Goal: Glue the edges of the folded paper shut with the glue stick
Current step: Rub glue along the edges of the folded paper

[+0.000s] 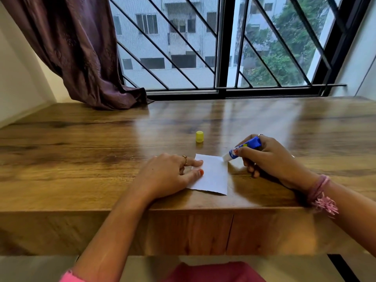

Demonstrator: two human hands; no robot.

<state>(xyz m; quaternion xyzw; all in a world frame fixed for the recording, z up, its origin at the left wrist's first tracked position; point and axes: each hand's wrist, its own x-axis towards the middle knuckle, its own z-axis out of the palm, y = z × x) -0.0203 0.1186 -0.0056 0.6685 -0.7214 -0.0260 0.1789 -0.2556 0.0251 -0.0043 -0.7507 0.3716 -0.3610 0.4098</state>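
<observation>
A small white folded paper (212, 176) lies flat on the wooden table (101, 143), close to its front edge. My left hand (168, 176) rests on the paper's left side, with straight fingers pressing it down. My right hand (268, 157) grips a blue glue stick (242, 149), tilted down to the left. The stick's white tip touches the paper's upper right corner. The glue stick's yellow cap (199, 136) stands upright on the table behind the paper.
A brown curtain (81, 51) hangs at the back left and drapes onto the table. A barred window (223, 43) runs along the far edge. The table's front edge (183, 209) is just below the paper.
</observation>
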